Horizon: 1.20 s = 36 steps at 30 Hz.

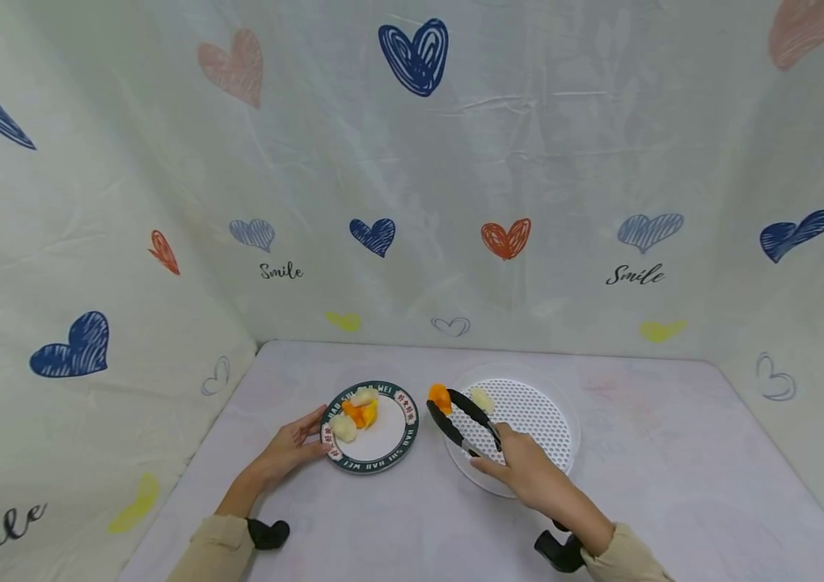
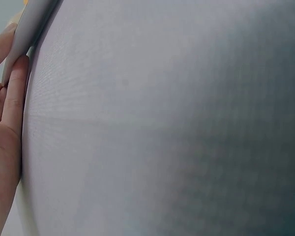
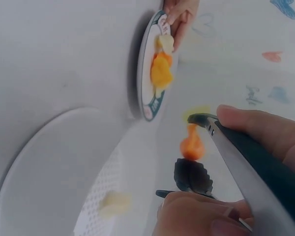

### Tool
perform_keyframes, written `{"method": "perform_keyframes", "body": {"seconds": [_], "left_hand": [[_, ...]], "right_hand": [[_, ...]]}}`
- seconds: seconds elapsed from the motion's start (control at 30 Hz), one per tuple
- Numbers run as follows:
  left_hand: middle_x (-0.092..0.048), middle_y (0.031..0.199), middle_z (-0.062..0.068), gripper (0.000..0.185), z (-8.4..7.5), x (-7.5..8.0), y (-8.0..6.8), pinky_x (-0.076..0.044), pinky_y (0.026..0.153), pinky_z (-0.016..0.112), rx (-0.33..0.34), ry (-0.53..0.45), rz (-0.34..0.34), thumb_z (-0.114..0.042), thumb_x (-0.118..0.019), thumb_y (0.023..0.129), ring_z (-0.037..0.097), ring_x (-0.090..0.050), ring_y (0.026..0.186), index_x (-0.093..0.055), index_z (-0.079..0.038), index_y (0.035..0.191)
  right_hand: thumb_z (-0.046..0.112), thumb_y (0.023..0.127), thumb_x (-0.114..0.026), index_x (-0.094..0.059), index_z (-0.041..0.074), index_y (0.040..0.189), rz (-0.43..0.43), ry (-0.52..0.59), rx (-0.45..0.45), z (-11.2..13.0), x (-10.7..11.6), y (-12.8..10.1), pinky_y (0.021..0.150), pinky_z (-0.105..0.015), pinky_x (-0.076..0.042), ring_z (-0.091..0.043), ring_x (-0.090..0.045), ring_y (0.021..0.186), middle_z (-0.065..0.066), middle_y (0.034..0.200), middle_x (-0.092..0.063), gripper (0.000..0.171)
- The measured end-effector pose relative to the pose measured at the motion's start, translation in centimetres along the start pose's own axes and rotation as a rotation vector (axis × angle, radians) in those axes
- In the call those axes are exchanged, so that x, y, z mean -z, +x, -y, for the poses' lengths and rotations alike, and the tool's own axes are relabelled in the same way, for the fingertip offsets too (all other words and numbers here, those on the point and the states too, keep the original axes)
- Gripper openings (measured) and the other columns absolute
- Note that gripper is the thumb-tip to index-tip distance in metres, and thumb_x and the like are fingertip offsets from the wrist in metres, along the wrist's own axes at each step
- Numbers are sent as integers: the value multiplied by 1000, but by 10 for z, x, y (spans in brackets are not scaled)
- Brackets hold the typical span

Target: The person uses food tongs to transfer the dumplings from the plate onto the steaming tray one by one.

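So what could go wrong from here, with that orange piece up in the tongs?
1. The orange piece is pinched only at the tips of the tongs and hangs over bare table, between the tray and the plate; it may slip and drop there.
2. The left hand only touches the plate's rim, so a bump from the tongs could shift it.
3. The plate's pile looks loose; another piece may roll off.

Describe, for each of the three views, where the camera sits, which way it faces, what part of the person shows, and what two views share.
Head: worn high, facing forward and down at the table; both forearms, left hand, right hand with tongs.
Left wrist: low against the table, fingers on the green-rimmed plate.
Right wrist: looks along the tongs toward the orange piece; fingers show.
Shared: head and right wrist both show plate, white perforated tray, orange piece.
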State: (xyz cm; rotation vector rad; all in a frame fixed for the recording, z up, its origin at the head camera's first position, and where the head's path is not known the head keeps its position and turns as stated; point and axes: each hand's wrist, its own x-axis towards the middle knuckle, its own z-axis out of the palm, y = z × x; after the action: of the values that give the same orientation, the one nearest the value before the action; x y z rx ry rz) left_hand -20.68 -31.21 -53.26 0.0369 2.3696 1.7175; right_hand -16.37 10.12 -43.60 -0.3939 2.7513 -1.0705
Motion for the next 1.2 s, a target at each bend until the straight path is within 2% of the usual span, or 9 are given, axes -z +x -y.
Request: {"method": "perform_keyframes", "body": {"seconds": [0.13, 0.3, 0.47, 0.57, 0.67, 0.77, 0.93, 1.2], "left_hand": [[-46, 149, 21, 83, 0, 0, 0, -19, 118, 54, 4, -5, -3, -14, -76, 88, 36, -32, 144, -29, -4, 156], [-46, 149, 21, 83, -1, 1, -1, -19, 118, 54, 1, -2, -8, -14, -76, 88, 36, -32, 144, -30, -4, 156], [-44, 151, 22, 84, -1, 0, -2, -21, 118, 54, -1, -2, -1, -15, -76, 88, 37, -34, 143, -29, -3, 156], [-46, 149, 22, 84, -2, 0, -1, -24, 117, 53, 2, -3, -8, -15, -76, 88, 36, -38, 140, -29, -3, 156], [-47, 147, 22, 83, -3, -1, -2, -26, 116, 54, 4, -9, -12, -14, -77, 88, 37, -40, 138, -30, -3, 155], [-47, 148, 22, 83, -3, -1, -1, -24, 117, 54, 7, -6, -14, -14, -77, 88, 36, -38, 140, -30, -3, 156], [-47, 148, 21, 84, -2, 0, 0, -24, 118, 53, 4, -10, -12, -15, -77, 87, 36, -37, 141, -30, -3, 156], [-49, 147, 21, 84, 0, 0, 0, -28, 116, 52, 0, -25, -4, -14, -77, 87, 35, -42, 137, -30, -3, 155]], "right_hand": [[34, 89, -75, -45, -21, 132, -15, -19, 8, -8, 4, -2, 80, -49, -58, -33, -65, 101, -34, 116, -63, 76], [36, 89, -74, -42, -24, 133, -10, -32, 10, -15, 8, -3, 82, -52, -57, -38, -65, 104, -39, 117, -60, 81], [36, 90, -74, -43, -24, 133, 2, -33, -4, -21, 10, -2, 84, -54, -56, -41, -63, 108, -40, 120, -58, 80], [34, 88, -76, -46, -23, 130, 2, -33, -9, -26, 9, -1, 81, -50, -58, -35, -65, 102, -35, 116, -62, 77], [32, 87, -77, -51, -20, 125, 3, -19, -17, -30, 8, 0, 71, -43, -58, -25, -62, 86, -24, 102, -66, 69], [30, 87, -77, -50, -22, 125, 7, -13, -5, -33, 8, 2, 67, -40, -57, -23, -61, 81, -24, 100, -66, 70], [31, 88, -76, -41, -28, 130, 32, -31, -8, -37, 7, 4, 75, -45, -59, -28, -65, 92, -39, 116, -60, 81], [30, 88, -76, -40, -28, 132, 58, -67, -40, -42, 2, 9, 78, -48, -58, -31, -64, 98, -41, 119, -58, 81]]}}
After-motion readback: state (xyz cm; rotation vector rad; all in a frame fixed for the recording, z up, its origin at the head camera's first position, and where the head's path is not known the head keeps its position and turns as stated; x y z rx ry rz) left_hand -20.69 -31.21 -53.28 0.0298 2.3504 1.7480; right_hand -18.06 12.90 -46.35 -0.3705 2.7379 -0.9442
